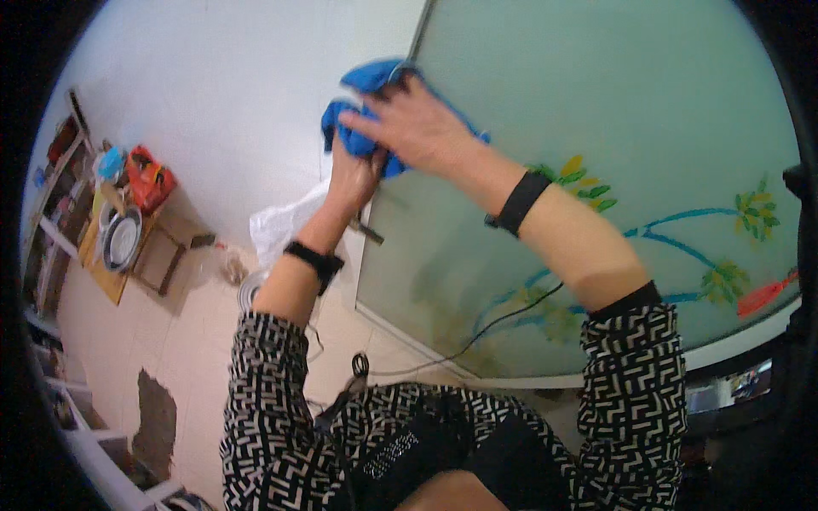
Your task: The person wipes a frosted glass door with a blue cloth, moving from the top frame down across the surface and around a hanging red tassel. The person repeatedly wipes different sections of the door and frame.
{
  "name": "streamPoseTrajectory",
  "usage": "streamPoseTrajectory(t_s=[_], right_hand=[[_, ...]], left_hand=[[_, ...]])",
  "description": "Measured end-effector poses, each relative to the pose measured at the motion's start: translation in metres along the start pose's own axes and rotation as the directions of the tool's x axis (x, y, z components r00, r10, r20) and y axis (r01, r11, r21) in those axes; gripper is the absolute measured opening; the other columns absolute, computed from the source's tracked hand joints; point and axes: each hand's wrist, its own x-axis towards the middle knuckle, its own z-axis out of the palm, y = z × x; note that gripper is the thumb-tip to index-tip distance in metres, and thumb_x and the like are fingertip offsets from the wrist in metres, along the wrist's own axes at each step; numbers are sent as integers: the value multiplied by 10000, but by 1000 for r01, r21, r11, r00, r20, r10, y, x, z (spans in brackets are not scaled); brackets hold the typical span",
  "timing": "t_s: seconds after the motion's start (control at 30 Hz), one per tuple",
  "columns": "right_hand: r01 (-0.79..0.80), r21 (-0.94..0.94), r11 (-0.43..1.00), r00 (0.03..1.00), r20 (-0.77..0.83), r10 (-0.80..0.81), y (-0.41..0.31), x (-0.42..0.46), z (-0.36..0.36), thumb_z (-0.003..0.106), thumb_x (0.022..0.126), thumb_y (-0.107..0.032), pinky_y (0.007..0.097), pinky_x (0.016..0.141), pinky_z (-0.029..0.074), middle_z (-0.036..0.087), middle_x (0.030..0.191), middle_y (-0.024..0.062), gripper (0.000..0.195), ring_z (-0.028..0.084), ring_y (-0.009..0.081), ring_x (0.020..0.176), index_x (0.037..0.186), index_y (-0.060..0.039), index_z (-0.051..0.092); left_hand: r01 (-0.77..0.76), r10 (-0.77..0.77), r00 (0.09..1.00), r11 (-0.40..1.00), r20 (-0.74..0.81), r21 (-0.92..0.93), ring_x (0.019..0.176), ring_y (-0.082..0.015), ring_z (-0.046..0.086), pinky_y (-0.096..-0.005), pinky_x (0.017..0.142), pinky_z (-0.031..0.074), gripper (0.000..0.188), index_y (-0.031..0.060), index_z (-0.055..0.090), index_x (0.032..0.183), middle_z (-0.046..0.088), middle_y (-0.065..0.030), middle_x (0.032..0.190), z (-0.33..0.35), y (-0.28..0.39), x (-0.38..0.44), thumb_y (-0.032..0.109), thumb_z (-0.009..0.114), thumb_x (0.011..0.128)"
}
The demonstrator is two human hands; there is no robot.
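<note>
A blue cloth (pixel 358 137) is bunched between my two hands at the upper middle, in front of the edge where a white wall meets a green frosted-glass panel (pixel 543 96). Beneath the cloth, my left hand (pixel 354 172) grips it, its fingers mostly hidden by the folds. My right hand (pixel 415 128) lies over the cloth with fingers spread; whether it grips the cloth is unclear. Part of the cloth hangs behind my right hand. Both wrists wear black bands. Below my left hand, a handle (pixel 367 231) sticks out beside the panel's edge.
White fabric (pixel 281 223) hangs left of the panel. A small wooden table (pixel 105 281) holds basins (pixel 123 239) and a red plastic bag (pixel 148 179). Shelves (pixel 61 243) line the far left. A black cable (pixel 511 314) crosses before the painted panel. A dark patch (pixel 155 421) marks the tiled floor.
</note>
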Motion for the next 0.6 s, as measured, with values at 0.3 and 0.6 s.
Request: streamPoseTrajectory(t_s=[0.3, 0.6], right_hand=[[61, -10, 998, 991, 120, -60, -17, -12, -9, 622, 855, -185, 498, 1135, 275, 542, 1359, 100, 462, 476, 292, 1285, 1312, -188, 555], [25, 106, 994, 979, 199, -46, -32, -42, 7, 593, 867, -187, 458, 1133, 277, 531, 1370, 105, 463, 458, 295, 1306, 1325, -136, 542]], left_hand=[[298, -308, 951, 915, 4, -272, 1273, -367, 444, -419, 1083, 363, 640, 18, 311, 1450, 395, -207, 1407, 27, -11, -39, -26, 577, 870], [212, -211, 977, 976, 27, -42, 1328, -378, 392, -423, 1103, 351, 644, 34, 301, 1473, 347, -209, 1454, 37, 14, -69, -70, 530, 880]])
